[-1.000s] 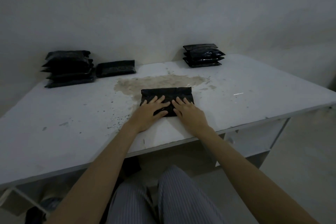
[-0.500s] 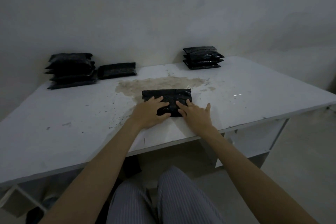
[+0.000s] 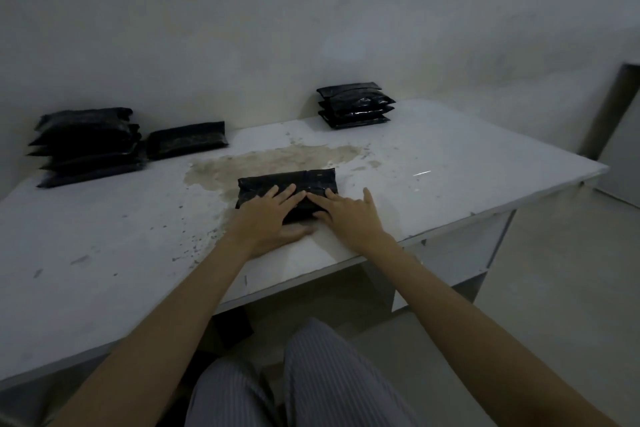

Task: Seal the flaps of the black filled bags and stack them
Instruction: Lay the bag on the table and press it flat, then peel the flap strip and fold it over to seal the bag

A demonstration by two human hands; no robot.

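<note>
I see left hand point(image 3: 268, 218) and right hand point(image 3: 346, 215) flat, fingers straight, pressing black bag point(image 3: 294, 184) on surface point(image 3: 450, 156); holding nothing.

Black filled bag point(image 3: 298, 184) on white table point(image 3: 450, 163), left hand point(image 3: 268, 217) and right hand point(image 3: 346, 215) pressing flat on it
</note>
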